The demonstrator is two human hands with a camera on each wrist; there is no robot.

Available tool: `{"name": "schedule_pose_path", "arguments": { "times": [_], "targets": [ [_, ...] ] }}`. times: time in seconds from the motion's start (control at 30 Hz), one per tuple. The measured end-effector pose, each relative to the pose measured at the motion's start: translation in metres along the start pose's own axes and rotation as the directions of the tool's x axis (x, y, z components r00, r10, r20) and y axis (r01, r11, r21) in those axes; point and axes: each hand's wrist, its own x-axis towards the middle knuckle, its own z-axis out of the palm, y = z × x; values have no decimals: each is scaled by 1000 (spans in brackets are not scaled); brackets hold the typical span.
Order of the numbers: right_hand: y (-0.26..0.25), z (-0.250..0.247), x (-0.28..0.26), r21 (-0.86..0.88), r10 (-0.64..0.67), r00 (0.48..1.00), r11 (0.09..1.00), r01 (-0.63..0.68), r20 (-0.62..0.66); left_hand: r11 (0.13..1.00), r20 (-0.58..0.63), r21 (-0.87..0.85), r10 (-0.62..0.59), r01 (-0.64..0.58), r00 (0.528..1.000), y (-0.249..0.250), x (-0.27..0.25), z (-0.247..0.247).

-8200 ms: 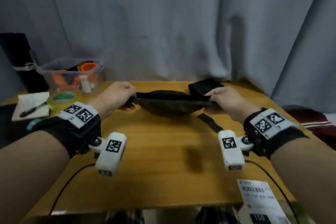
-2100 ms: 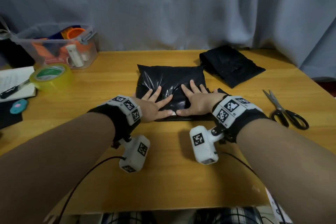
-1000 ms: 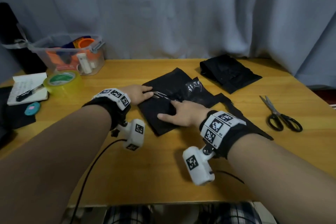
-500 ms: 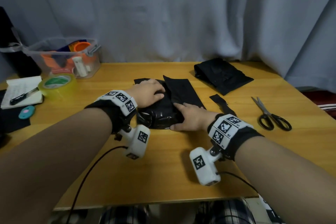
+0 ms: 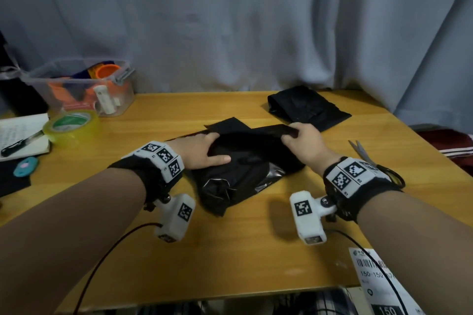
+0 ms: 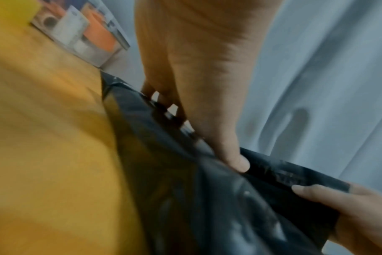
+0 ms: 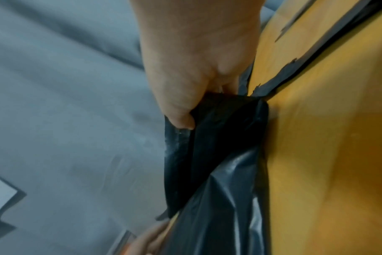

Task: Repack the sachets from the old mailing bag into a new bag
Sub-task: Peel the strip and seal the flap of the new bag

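The black mailing bag (image 5: 240,176) lies bulging and crinkled in the middle of the wooden table (image 5: 230,250). My left hand (image 5: 217,147) grips its left part, the thumb (image 6: 236,162) pressing on top and the fingers (image 6: 164,100) curled over the far edge. My right hand (image 5: 290,133) pinches the bag's folded flap (image 7: 218,138) at the far right and holds it raised; the thumb (image 7: 181,119) lies on the flap. A second black bag (image 5: 307,107) rests folded at the back right. No sachets show.
Scissors (image 5: 358,147) lie right of my right wrist, partly hidden. A torn black strip (image 7: 294,72) lies by the bag. At the left stand a clear bin (image 5: 84,84), a tape roll (image 5: 71,123) and a notebook with pen (image 5: 20,135). A shipping label (image 5: 376,276) overhangs the front right edge.
My right hand has left the bag's near edge and now pinches the flap at the far right. The left hand has stayed on the bag's left part. The bag has turned slightly.
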Motion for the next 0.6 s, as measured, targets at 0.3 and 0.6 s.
{"name": "schedule_pose_path", "arguments": {
  "times": [0.3,0.6],
  "targets": [
    [-10,3,3,244,46,995,970,-22,-93,988,154,-25,157,-155,976,12,-44,-12],
    [-8,-2,-1,373,38,995,925,-70,92,973,-284,-214,24,-87,959,-5,-54,-15]
  ]
}}
